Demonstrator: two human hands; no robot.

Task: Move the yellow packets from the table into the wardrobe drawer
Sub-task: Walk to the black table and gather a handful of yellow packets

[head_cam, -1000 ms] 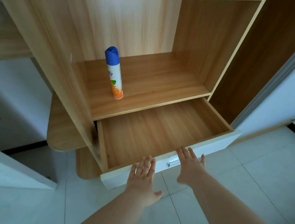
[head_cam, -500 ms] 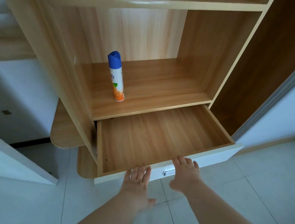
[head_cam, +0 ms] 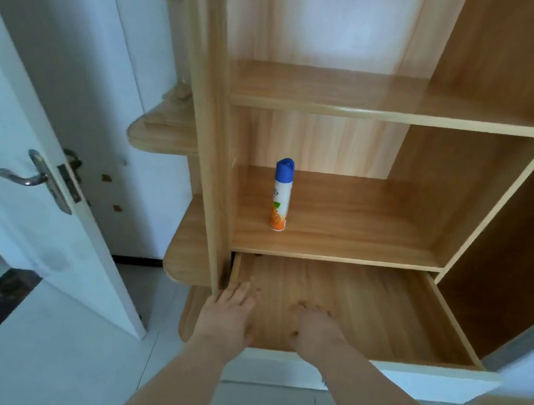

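The person's left hand (head_cam: pixel 228 314) is held flat, fingers straight and slightly spread, over the front left corner of the wardrobe drawer (head_cam: pixel 393 321). The right hand (head_cam: pixel 316 326) is just beside it, fingers loosely curled, holding nothing. The drawer stands pulled out beneath both hands; whether they touch it cannot be told. A blue-capped spray can (head_cam: pixel 281 197) stands upright on the shelf (head_cam: pixel 352 241) directly above.

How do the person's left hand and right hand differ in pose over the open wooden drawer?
The left hand stretches its fingers nearly straight, while the right hand bends its fingers downward. The left hand is near the left wall of the open wooden drawer; the right hand is nearer its middle. Both are palm down and hold nothing.
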